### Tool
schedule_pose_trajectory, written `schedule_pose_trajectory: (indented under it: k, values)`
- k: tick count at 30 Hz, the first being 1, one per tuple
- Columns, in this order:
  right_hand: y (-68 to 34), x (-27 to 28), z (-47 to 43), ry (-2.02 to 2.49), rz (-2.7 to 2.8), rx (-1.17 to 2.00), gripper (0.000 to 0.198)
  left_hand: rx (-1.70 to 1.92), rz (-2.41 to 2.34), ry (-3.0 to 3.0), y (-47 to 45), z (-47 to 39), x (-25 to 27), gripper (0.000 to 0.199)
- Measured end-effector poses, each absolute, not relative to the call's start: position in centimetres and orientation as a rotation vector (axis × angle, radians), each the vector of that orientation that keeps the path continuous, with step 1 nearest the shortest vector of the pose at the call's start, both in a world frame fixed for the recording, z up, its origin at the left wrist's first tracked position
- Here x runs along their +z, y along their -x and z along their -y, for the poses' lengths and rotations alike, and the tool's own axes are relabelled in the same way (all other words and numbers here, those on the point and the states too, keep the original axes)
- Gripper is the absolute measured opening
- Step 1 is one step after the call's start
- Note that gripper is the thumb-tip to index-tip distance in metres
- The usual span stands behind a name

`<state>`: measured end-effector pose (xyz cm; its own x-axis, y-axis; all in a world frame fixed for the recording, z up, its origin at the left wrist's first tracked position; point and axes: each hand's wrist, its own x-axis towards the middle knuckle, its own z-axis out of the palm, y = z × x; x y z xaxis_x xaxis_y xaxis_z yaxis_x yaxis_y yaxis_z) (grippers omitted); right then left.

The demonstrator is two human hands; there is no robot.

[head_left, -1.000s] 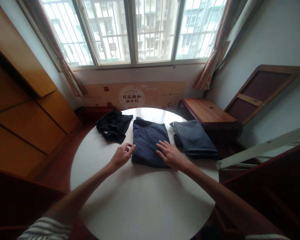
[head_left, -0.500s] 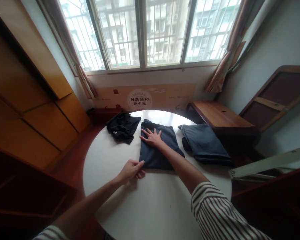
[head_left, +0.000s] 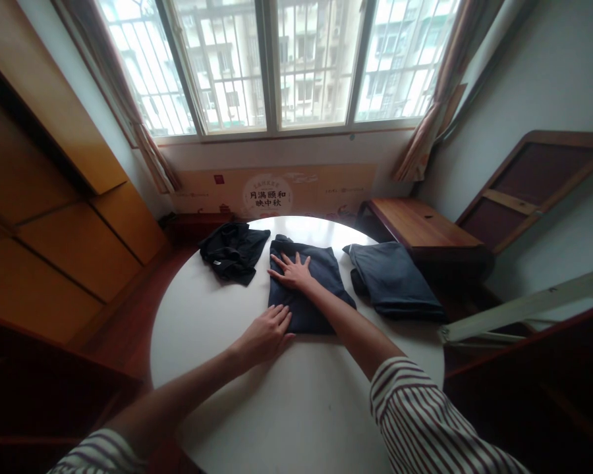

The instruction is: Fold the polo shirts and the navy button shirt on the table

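Observation:
A dark navy folded garment (head_left: 321, 263) lies flat in the middle of the white round table (head_left: 202, 342). My right hand (head_left: 292, 271) presses on its upper left part with fingers spread. At the garment's near left corner rests my left hand (head_left: 269, 332), palm down, its fingers stretched over the cloth's edge. Neither hand grips anything. The exact kind of garment cannot be told from its folded shape. To the right lies a second dark folded garment (head_left: 398, 280). A crumpled black garment (head_left: 232, 253) with a small white label sits at the left.
Beyond the table, a wooden bench-like table (head_left: 420, 220) stands at the right, below a leaning wooden frame (head_left: 518, 184). Orange-brown cabinets (head_left: 79, 250) line the left side. A pale metal bar (head_left: 514, 309) reaches close to the table's right edge.
My left hand has let go of the garment's near left corner and now lies flat on it. My right hand stays spread on the cloth. The view has shifted slightly right.

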<state>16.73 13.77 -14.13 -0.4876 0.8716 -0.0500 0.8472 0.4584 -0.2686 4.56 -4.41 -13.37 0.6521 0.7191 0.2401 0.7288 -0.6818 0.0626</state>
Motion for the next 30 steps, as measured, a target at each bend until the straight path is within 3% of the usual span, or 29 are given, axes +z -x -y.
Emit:
schedule_pose_trajectory:
  k: [4,11,19,26,30]
  values:
    - [-17.6,-14.5,-15.0,1.562,2.549,0.458,0.081,-0.280,1.227,2.771,-4.1,6.4,-15.0,0.046]
    - [-22.1,-13.4,-17.2,1.605,2.471,0.316,0.069,-0.307,1.203,2.847,-3.4,7.2,-13.5,0.044]
    - [-26.5,-11.7,-12.2,1.539,2.451,0.094,0.063,-0.231,1.110,2.989,0.5,4.6,-11.7,0.057]
    - [-28.5,-13.9,-10.7,1.769,2.432,0.070,0.073,-0.233,1.032,2.975,0.8,4.3,-13.5,0.054]
    - [-27.2,-12.3,-9.5,1.786,2.399,-0.010,0.076,-0.271,0.987,2.879,0.3,4.2,-14.0,0.040]
